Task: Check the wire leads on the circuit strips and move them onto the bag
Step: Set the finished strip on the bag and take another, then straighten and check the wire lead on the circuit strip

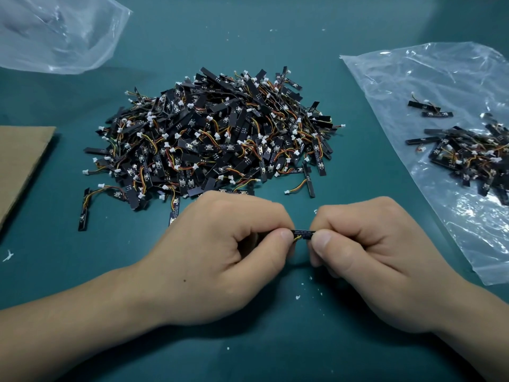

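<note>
A black circuit strip [302,233] with a yellow and orange wire lead is held level between my two hands, just above the green mat. My left hand [220,255] pinches its left end, and my right hand [366,252] pinches its right end. A big pile of black strips [214,139] with coloured leads and white plugs lies right behind my hands. On the right, a clear plastic bag [440,86] lies flat with a smaller heap of strips [468,153] on it.
A second clear bag [57,34] sits crumpled at the back left. A sheet of brown cardboard [22,161] lies at the left edge. Small white scraps [298,297] dot the green mat [275,340] near my hands.
</note>
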`<control>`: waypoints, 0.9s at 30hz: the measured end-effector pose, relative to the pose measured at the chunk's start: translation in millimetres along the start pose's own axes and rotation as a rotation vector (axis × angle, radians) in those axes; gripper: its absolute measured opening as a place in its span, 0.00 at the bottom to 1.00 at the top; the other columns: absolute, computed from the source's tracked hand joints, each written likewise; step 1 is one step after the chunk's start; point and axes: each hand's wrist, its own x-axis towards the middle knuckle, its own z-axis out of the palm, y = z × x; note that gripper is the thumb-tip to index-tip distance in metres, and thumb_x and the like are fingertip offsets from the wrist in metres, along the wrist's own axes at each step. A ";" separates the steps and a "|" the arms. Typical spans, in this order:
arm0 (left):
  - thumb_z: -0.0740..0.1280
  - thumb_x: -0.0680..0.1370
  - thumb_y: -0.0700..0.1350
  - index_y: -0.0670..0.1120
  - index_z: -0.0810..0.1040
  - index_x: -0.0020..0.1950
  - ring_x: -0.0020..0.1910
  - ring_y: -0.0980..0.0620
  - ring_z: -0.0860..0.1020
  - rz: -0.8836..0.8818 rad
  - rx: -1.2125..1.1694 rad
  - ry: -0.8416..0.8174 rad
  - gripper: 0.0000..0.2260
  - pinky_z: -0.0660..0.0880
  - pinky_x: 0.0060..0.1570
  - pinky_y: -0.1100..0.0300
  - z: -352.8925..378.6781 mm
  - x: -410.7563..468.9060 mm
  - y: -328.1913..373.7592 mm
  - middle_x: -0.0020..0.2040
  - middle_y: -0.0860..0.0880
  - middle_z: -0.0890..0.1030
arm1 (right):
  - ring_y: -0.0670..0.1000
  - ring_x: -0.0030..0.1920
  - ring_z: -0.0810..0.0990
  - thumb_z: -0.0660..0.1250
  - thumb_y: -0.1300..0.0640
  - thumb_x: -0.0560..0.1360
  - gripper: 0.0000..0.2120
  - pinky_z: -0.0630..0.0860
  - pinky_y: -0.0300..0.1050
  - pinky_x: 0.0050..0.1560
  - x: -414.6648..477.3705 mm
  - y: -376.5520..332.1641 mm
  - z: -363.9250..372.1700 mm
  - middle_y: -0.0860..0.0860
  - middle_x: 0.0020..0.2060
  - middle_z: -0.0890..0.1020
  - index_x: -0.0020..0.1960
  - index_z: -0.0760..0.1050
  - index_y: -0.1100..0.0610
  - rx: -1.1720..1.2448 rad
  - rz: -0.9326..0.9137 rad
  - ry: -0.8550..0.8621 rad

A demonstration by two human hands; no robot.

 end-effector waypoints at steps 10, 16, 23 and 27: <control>0.65 0.77 0.44 0.51 0.79 0.40 0.35 0.67 0.68 0.020 0.012 0.002 0.07 0.62 0.42 0.71 1.6 0.2 -1.3 0.34 0.65 0.68 | 0.50 0.27 0.71 0.59 0.52 0.77 0.15 0.68 0.46 0.28 -0.3 0.6 -0.4 0.51 0.25 0.72 0.35 0.75 0.56 0.015 -0.025 -0.003; 0.65 0.78 0.43 0.46 0.78 0.36 0.32 0.62 0.70 0.046 -0.001 -0.005 0.11 0.63 0.37 0.69 -0.4 0.9 -1.5 0.30 0.59 0.70 | 0.51 0.27 0.72 0.58 0.51 0.77 0.15 0.69 0.49 0.29 -1.6 2.3 -1.9 0.51 0.25 0.73 0.35 0.76 0.55 0.024 -0.019 -0.042; 0.59 0.79 0.46 0.45 0.82 0.41 0.31 0.51 0.74 0.080 -0.155 -0.006 0.13 0.70 0.33 0.58 -2.3 1.2 -8.9 0.31 0.49 0.75 | 0.48 0.27 0.69 0.59 0.52 0.78 0.16 0.67 0.45 0.29 -1.0 6.1 -2.2 0.50 0.25 0.69 0.33 0.72 0.55 -0.021 -0.051 -0.032; 0.58 0.79 0.49 0.49 0.78 0.64 0.34 0.50 0.75 -0.010 -0.310 0.150 0.16 0.71 0.36 0.60 -2.5 0.8 -11.5 0.40 0.49 0.78 | 0.49 0.24 0.70 0.60 0.47 0.85 0.11 0.66 0.39 0.28 2.1 8.2 -3.5 0.53 0.32 0.78 0.55 0.80 0.47 0.390 0.044 0.357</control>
